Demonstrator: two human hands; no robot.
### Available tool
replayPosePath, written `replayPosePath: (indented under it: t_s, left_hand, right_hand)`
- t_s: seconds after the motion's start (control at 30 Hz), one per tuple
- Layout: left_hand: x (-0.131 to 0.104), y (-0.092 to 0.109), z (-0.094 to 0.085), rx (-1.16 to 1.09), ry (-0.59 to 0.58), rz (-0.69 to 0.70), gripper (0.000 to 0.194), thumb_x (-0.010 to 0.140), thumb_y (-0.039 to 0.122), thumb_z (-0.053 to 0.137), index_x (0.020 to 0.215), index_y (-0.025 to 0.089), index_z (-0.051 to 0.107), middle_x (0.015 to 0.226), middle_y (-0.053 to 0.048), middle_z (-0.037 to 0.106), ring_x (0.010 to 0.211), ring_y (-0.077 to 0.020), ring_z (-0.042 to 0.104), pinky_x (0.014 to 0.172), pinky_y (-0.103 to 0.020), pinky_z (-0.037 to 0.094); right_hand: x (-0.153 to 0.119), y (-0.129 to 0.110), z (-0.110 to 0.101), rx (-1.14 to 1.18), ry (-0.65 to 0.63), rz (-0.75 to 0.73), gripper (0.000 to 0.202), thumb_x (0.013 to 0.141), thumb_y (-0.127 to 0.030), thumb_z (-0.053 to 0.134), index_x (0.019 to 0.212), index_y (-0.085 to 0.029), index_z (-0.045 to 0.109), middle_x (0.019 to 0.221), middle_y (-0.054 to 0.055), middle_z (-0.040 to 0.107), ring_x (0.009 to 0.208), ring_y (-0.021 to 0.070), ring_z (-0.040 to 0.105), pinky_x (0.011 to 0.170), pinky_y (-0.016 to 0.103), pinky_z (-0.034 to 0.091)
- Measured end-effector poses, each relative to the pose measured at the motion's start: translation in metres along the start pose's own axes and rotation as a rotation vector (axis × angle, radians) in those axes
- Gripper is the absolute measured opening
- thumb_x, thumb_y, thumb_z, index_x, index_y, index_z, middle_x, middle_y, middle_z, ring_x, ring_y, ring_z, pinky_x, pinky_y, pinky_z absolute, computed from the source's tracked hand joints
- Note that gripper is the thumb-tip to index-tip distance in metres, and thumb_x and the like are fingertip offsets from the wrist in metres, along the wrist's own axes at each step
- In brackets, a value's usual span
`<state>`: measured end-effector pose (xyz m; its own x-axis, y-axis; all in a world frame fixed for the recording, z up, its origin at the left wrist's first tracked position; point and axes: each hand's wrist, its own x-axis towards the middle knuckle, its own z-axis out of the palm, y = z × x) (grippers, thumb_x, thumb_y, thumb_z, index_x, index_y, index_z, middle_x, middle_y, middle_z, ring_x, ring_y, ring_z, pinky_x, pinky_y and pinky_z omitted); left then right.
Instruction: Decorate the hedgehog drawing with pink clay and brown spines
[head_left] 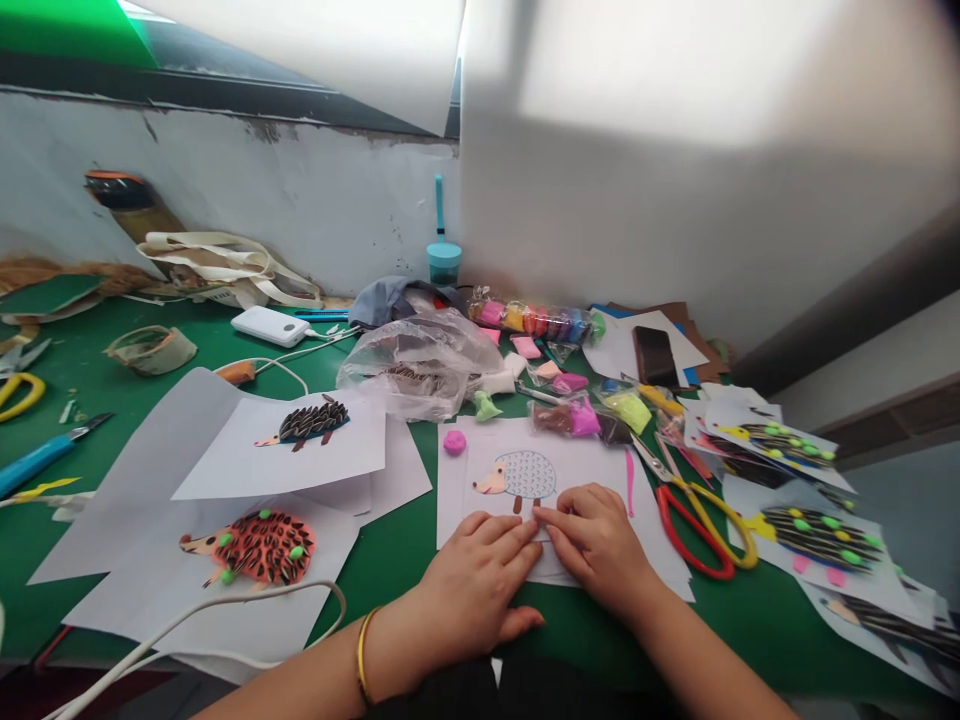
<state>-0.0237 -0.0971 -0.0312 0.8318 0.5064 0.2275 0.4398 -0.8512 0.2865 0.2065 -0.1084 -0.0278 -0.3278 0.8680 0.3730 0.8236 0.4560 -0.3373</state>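
A hedgehog picture (529, 474) with a blue scalloped body, a peach face and brown feet lies on white paper (452, 510) in front of me. My left hand (480, 568) rests flat on the paper's lower edge, fingers stretched and thumb apart, holding nothing. From the right, my right hand (596, 540) reaches in with its index fingertip at the hedgehog's brown foot. Its thumb is apart and the other fingers are bent; nothing shows in it. A pink clay lump (454, 442) sits at the sheet's upper left. A pink modelling tool (630, 482) lies to the right.
Red-and-yellow scissors (701, 530) lie right of my right hand. Behind are clay packets (570, 415), a plastic bag of seeds (420, 365) and a phone (655, 356). Finished hedgehog pictures lie left (262, 548) and right (821, 538). A white cable (225, 600) crosses the front left.
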Motion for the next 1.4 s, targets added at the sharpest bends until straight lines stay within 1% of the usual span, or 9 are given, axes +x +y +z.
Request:
replayPosePath:
  t_s: [0.2,0.43,0.7,0.9,1.07,1.2,1.4]
  left_hand:
    - [0.0003,0.0004,-0.0019,0.003,-0.007,-0.006,0.07,0.086,0.059,0.059,0.143,0.019,0.046,0.147,-0.01,0.052,0.132,-0.0265,0.047,0.109,-0.043,0.034]
    - [0.001,0.0006,-0.0027,0.0,-0.004,0.0,0.07,0.087,0.058,0.058,0.143,0.019,0.045,0.145,-0.01,0.053,0.131,-0.0271,0.048,0.109,-0.043,0.034]
    - [0.001,0.0002,-0.0036,-0.02,-0.026,-0.01,0.068,0.089,0.058,0.056,0.144,0.019,0.044,0.146,-0.01,0.053,0.133,-0.0278,0.047,0.11,-0.045,0.032]
    - [0.0014,0.0003,-0.0063,-0.008,-0.039,-0.004,0.064,0.089,0.057,0.056,0.14,0.02,0.049,0.149,-0.008,0.05,0.132,-0.0273,0.047,0.109,-0.045,0.033]
    - [0.0032,0.0005,-0.0086,0.001,-0.039,0.003,0.067,0.088,0.057,0.058,0.141,0.019,0.047,0.15,-0.007,0.049,0.131,-0.0262,0.047,0.108,-0.044,0.034]
    - [0.0034,0.0004,-0.0084,0.011,-0.048,0.005,0.068,0.088,0.059,0.057,0.142,0.019,0.045,0.15,-0.007,0.049,0.13,-0.026,0.047,0.108,-0.043,0.033]
    - [0.0027,0.0007,-0.0053,-0.013,-0.037,-0.012,0.067,0.087,0.06,0.059,0.139,0.02,0.048,0.139,-0.007,0.058,0.129,-0.0257,0.048,0.109,-0.043,0.031]
  right_hand:
    - [-0.0003,-0.0008,-0.0002,0.006,0.001,-0.003,0.026,0.092,-0.022,0.056,0.108,-0.029,0.075,0.09,0.004,0.064,0.088,0.0201,0.053,0.082,0.039,0.037]
    - [0.0002,-0.0001,0.0003,0.011,-0.007,-0.001,0.028,0.092,-0.022,0.057,0.113,-0.031,0.074,0.089,0.004,0.064,0.088,0.0206,0.054,0.083,0.04,0.037]
    - [0.0008,-0.0014,0.0002,0.024,-0.001,0.019,0.025,0.092,-0.023,0.057,0.107,-0.03,0.076,0.089,0.004,0.064,0.089,0.0208,0.053,0.084,0.04,0.036]
    - [0.0,0.0007,-0.0032,0.076,0.044,0.048,0.025,0.094,-0.023,0.053,0.104,-0.027,0.076,0.086,0.004,0.063,0.086,0.0198,0.053,0.08,0.038,0.036]
    - [0.0008,-0.0005,-0.0036,0.101,0.007,0.034,0.023,0.092,-0.021,0.055,0.097,-0.028,0.076,0.084,0.003,0.062,0.085,0.0197,0.053,0.082,0.038,0.035]
    - [0.0015,-0.0001,-0.0019,0.114,-0.003,0.028,0.022,0.092,-0.02,0.054,0.095,-0.025,0.075,0.086,0.003,0.063,0.086,0.0196,0.053,0.083,0.038,0.036]
    - [0.0013,0.0005,0.0006,0.131,-0.004,0.016,0.021,0.093,-0.018,0.053,0.097,-0.023,0.073,0.088,0.004,0.064,0.087,0.0197,0.055,0.085,0.039,0.036]
